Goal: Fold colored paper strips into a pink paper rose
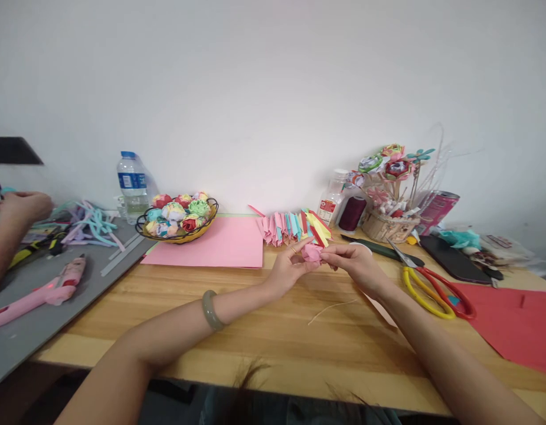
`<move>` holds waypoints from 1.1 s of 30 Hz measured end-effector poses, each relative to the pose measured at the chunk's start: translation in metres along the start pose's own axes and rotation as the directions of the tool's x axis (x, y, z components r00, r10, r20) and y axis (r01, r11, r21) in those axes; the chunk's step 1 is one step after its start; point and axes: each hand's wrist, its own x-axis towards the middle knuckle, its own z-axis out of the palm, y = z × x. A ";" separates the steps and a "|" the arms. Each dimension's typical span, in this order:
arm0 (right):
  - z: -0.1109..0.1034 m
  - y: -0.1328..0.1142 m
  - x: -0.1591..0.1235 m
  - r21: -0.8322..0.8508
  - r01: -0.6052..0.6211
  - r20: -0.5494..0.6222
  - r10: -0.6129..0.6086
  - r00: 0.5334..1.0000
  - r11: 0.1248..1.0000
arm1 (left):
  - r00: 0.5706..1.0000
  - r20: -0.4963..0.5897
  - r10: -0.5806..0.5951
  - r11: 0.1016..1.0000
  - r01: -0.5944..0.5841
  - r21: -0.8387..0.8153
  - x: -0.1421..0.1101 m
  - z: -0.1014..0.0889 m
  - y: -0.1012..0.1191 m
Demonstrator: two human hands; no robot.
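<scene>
Pinched between the fingers of both hands is a small pink folded paper piece (312, 253), held above the wooden table (255, 336). My left hand (291, 268) grips its left side, with a ring on one finger and a green bangle (212, 310) at the wrist. From the right, my right hand (355, 264) closes thumb and fingertips on the same paper. Just behind the hands lies a row of folded paper strips (285, 228) in pink, blue, red and yellow. A thin loose string (332, 309) rests on the table below them.
A basket of paper flowers (177, 237) stands on pink sheets (228, 251). Scissors (425, 283), a thread spool (353, 213), a flower pot (385, 224), a black phone (454, 258) and red paper (516, 324) occupy the right. At left are a glue gun (46, 292), a bottle (132, 186) and another person's hand (25, 206).
</scene>
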 end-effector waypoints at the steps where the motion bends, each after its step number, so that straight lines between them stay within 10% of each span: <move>1: 0.000 0.000 0.000 0.002 -0.001 -0.001 0.001 1.000 1.000 | 1.000 0.001 0.005 1.000 -0.005 0.002 0.000 0.000 0.000; 33: 0.008 -0.012 -0.004 -0.082 0.080 0.031 -0.078 0.997 0.993 | 0.998 0.011 -0.064 0.994 0.065 -0.086 0.001 0.000 -0.001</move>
